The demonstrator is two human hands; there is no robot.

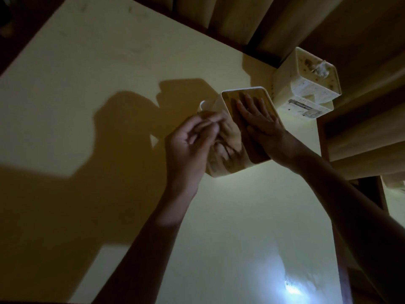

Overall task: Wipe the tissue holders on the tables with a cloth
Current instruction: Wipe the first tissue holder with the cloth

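Right hand [260,126] is lying flat, fingers straight, on the holder [232,132] top at table [87,62] centre. Left hand [192,139] is pinching what looks like a cloth [230,137] against its 9 o'clock side. Second holder [306,84] is sitting at 2 o'clock, by the table edge.

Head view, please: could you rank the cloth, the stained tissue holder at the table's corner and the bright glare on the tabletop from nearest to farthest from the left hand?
From the left hand:
1. Cloth, pinched in its fingers against the nearer holder.
2. Stained tissue holder, at the far right corner of the table.
3. Glare, low on the tabletop, near the person.
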